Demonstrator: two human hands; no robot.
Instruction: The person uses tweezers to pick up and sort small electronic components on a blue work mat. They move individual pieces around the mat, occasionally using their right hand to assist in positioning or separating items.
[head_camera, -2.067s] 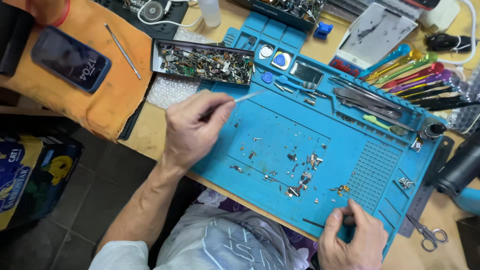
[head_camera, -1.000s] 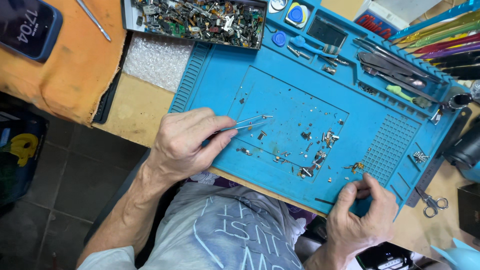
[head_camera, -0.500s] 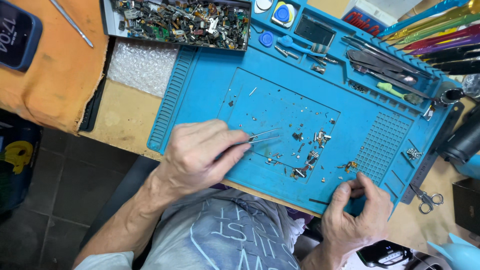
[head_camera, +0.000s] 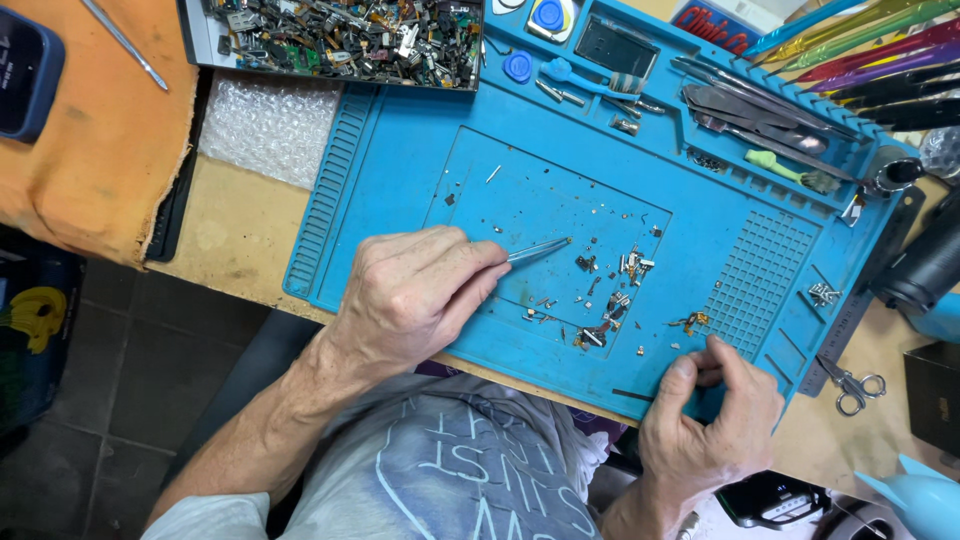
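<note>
Left hand (head_camera: 415, 300): fingers pinched together on the tweezers, knuckles up, resting on the mat at 7 o'clock of the inner rectangle.
Tweezers (head_camera: 537, 250): thin, silvery metal, two slim arms closed to a fine tip; only the front part is seen past the fingers. Tip is pointed toward 2 o'clock and lies just beside the small parts, whether touching the mat cannot be told.
Small parts (head_camera: 610, 300): tiny screws and dark metal bits scattered in a loose cluster at 3 o'clock of the tweezers tip; a few gold-coloured bits are seen further toward 4 o'clock.
Right hand (head_camera: 715, 425): fingers curled, fingertips pressed on the near edge of the mat at 5 o'clock; nothing is seen held in it.
Mat (head_camera: 400, 180): blue silicone work mat with raised ridges, a dotted grid zone and tool slots along the 12 o'clock edge.
Parts tray (head_camera: 340, 40): dark tray filled with mixed electronic scrap, at 11 o'clock of the mat.
Scissors (head_camera: 850, 385): small, laid off the mat at 4 o'clock.
Phone (head_camera: 25, 75): dark, laid on orange cloth at 10 o'clock.
</note>
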